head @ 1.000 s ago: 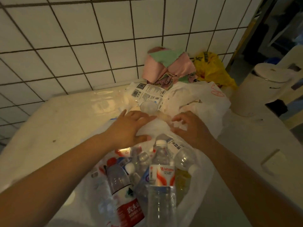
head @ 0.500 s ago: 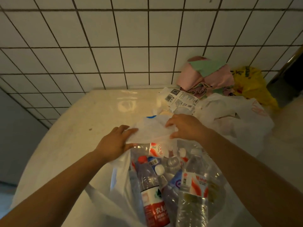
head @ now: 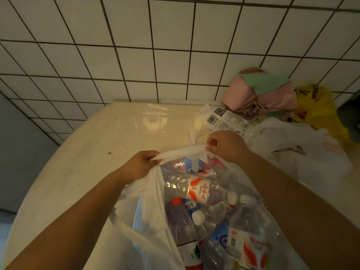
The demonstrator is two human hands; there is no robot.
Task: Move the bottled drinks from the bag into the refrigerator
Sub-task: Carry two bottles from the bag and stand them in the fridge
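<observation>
Here: bag (head: 148, 193) on bench (head: 81, 172), full of bottles (head: 198, 190). My left hand (head: 139, 165) and right hand (head: 227, 146) each pinch its rim; spread wide, evenly, without tearing.

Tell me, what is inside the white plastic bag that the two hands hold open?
The white plastic bag holds many clear bottled drinks with white and red caps, lying mixed. Those deeper are covered by the upper ones.
</observation>
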